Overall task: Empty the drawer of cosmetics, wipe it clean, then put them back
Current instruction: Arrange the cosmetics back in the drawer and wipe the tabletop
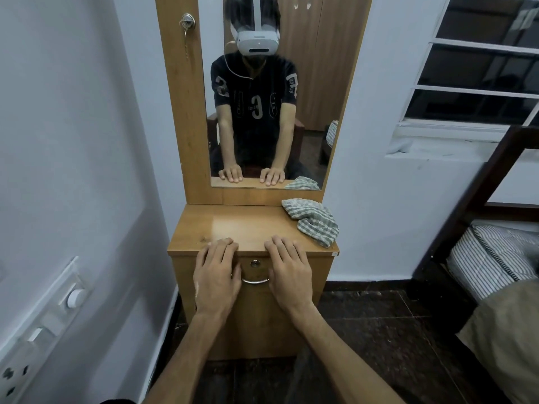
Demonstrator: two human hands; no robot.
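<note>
We are resting our left hand (217,275) and right hand (288,271) flat on the front edge of the desk (250,225), fingers (223,244) lying straight and close together, holding nothing. The wooden drawer (253,304) below is sitting closed, its curved metal handle (255,280) showing between our hands. A striped cloth (313,220) is lying crumpled at the desk's right rear corner.

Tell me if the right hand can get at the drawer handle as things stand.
Probably yes: the right hand rests on the cabinet edge right beside the handle, nothing lies between them, and the drawer is shut.
</note>
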